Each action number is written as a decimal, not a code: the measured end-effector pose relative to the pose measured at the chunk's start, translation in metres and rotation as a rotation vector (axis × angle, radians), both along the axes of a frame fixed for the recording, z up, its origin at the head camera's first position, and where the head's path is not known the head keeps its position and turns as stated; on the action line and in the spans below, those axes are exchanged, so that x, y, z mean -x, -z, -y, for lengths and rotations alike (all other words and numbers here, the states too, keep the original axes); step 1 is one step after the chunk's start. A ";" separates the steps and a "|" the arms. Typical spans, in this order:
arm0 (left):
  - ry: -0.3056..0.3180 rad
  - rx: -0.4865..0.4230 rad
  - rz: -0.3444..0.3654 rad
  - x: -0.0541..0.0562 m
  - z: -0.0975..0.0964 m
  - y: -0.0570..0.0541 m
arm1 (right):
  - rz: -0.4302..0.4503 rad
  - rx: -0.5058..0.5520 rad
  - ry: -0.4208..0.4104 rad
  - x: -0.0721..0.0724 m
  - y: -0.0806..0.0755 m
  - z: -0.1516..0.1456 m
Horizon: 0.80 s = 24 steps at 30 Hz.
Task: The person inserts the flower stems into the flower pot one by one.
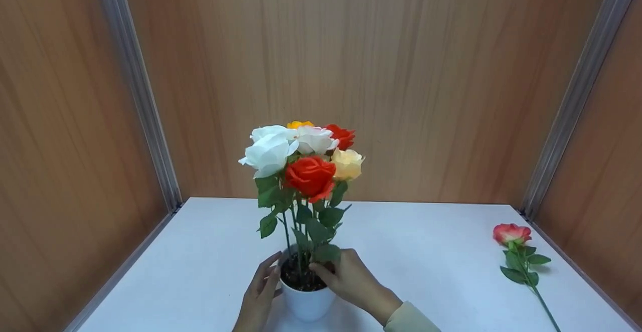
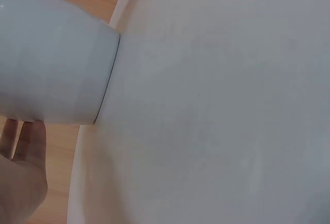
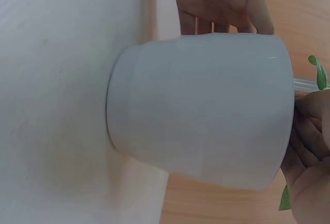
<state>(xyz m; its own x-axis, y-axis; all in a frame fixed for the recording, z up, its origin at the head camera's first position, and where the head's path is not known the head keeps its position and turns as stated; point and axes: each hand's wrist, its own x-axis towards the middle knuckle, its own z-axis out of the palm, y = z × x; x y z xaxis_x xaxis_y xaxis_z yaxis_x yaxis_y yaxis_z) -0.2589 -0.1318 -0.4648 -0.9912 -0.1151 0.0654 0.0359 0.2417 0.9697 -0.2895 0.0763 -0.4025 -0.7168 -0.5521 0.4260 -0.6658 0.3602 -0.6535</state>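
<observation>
A white pot (image 1: 307,304) with dark filling stands upright on the table. Several artificial roses rise from it: white roses (image 1: 270,151), a red rose (image 1: 311,176) at the front, a pale yellow rose (image 1: 347,164), and others behind. My left hand (image 1: 259,292) rests against the pot's left side; in the right wrist view its fingers (image 3: 203,24) touch the pot wall fairly straight. Over the right rim, my right hand (image 1: 353,282) has curled fingers and pinches a rose stem low among the leaves. Leaves and the rim partly hide that grip.
A single pink-red rose (image 1: 511,233) with a green stem lies on the right side of the white table (image 1: 210,252). Wood-grain panels (image 1: 381,71) enclose the back and both sides, with grey metal posts (image 1: 143,91) at the corners.
</observation>
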 end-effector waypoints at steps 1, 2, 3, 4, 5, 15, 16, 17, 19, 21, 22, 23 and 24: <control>-0.001 0.001 0.000 0.000 0.000 0.000 | 0.009 -0.003 -0.003 0.000 -0.001 0.000; -0.002 0.003 0.000 0.000 0.000 0.000 | 0.014 -0.005 -0.005 0.000 -0.001 0.000; -0.002 0.003 0.001 0.001 0.000 0.001 | 0.011 -0.006 -0.006 -0.001 -0.001 0.000; -0.003 0.002 0.004 0.001 0.000 0.001 | 0.013 -0.004 -0.006 -0.001 -0.001 0.000; -0.003 0.004 0.006 0.001 0.000 0.001 | 0.015 -0.001 -0.004 -0.001 -0.002 0.001; 0.002 -0.012 -0.010 0.000 0.002 0.002 | 0.091 0.042 0.031 -0.002 0.001 0.001; 0.004 -0.014 -0.010 0.000 0.002 0.002 | 0.097 0.048 0.033 -0.001 0.002 0.001; 0.007 -0.015 -0.008 0.000 0.003 0.002 | 0.101 0.052 0.036 -0.001 0.002 0.001; 0.011 -0.016 -0.006 0.001 0.003 0.002 | 0.114 0.054 0.042 -0.001 0.002 0.000; 0.011 -0.015 -0.001 0.001 0.002 0.002 | 0.128 0.057 0.044 -0.001 0.003 -0.001; 0.009 -0.016 0.002 0.001 0.002 0.002 | 0.135 0.056 0.047 -0.001 0.002 -0.001; 0.007 -0.015 0.003 0.001 0.002 0.001 | 0.143 0.056 0.050 -0.002 0.002 -0.002; 0.005 -0.013 0.005 0.001 0.002 0.001 | 0.149 0.059 0.052 -0.002 0.001 -0.003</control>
